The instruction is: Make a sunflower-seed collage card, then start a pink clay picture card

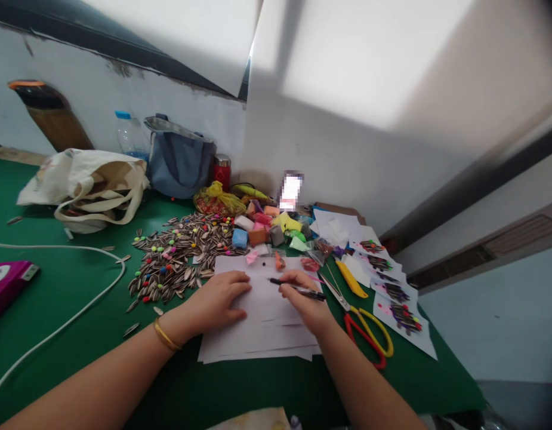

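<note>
My left hand point(217, 300) lies flat on a stack of white paper sheets point(262, 328) on the green table, fingers stretched out, holding the sheets down. A gold bangle sits on that wrist. My right hand point(305, 298) is closed around a black pen point(298, 289), whose tip points left over the top sheet. A heap of sunflower seeds point(177, 260) with small coloured beads lies just left of the paper. Blocks of coloured clay point(262, 230) sit beyond the paper.
Red and yellow scissors point(367, 331) and a yellow knife point(351, 278) lie right of the paper, beside sheets with seed pictures point(394, 298). A canvas bag point(85, 185), a blue bag point(179, 161), a bottle, a white cable point(79, 310) and a pink box point(7, 280) are on the left.
</note>
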`<act>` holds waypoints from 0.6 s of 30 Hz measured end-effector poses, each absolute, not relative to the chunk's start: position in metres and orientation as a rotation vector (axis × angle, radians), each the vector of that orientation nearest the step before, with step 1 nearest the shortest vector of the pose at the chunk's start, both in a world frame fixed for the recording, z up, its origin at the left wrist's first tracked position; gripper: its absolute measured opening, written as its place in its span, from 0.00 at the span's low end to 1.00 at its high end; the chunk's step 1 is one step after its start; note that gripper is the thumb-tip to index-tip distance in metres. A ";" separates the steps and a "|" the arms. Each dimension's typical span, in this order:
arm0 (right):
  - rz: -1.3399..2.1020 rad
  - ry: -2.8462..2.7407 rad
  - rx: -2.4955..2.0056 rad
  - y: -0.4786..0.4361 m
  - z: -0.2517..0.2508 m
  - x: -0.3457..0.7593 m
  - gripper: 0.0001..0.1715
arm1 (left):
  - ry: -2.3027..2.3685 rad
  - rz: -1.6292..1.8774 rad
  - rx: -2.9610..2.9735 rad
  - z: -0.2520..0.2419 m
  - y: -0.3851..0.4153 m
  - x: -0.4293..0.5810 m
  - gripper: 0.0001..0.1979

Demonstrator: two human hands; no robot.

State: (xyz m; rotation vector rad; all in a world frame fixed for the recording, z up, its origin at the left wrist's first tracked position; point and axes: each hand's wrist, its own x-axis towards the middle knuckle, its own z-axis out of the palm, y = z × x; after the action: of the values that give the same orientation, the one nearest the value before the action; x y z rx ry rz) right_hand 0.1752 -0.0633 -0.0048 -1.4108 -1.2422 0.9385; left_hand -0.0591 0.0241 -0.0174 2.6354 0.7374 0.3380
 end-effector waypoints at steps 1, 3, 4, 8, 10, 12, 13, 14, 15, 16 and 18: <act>0.973 -1.266 -1.440 -0.065 -0.005 0.168 0.05 | 0.735 0.337 2.635 -0.018 0.024 -0.059 0.27; 0.969 -1.317 -1.487 -0.067 -0.008 0.156 0.03 | 0.730 0.346 2.633 -0.018 0.024 -0.059 0.27; 0.944 -1.341 -1.504 -0.067 -0.011 0.150 0.04 | 0.729 0.348 2.631 -0.018 0.024 -0.059 0.27; 0.810 -1.412 -1.553 -0.064 -0.022 0.137 0.07 | 0.739 0.348 2.624 -0.018 0.024 -0.060 0.27; 0.789 -1.441 -1.546 -0.064 -0.024 0.135 0.06 | 0.738 0.346 2.627 -0.018 0.024 -0.060 0.27; 0.826 -1.491 -1.497 -0.064 -0.025 0.135 0.07 | 0.732 0.344 2.631 -0.017 0.024 -0.060 0.27; 0.851 -1.518 -1.469 -0.065 -0.024 0.135 0.09 | 0.732 0.345 2.631 -0.017 0.024 -0.060 0.27; 0.864 -1.543 -1.446 -0.065 -0.023 0.135 0.10 | 0.733 0.346 2.630 -0.017 0.024 -0.060 0.27; 0.863 -1.565 -1.433 -0.066 -0.022 0.134 0.11 | 0.736 0.347 2.627 -0.018 0.025 -0.060 0.27; 0.849 -1.581 -1.435 -0.066 -0.022 0.134 0.11 | 0.738 0.347 2.625 -0.018 0.025 -0.060 0.27; 0.803 -1.601 -1.470 -0.066 -0.021 0.133 0.08 | 0.738 0.347 2.620 -0.019 0.026 -0.060 0.28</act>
State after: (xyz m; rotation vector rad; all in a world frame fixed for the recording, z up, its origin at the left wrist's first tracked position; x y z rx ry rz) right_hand 0.1328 -0.0660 -0.0211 -1.4698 -1.6013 0.8029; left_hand -0.0604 0.0257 -0.0187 2.6201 0.7378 0.3471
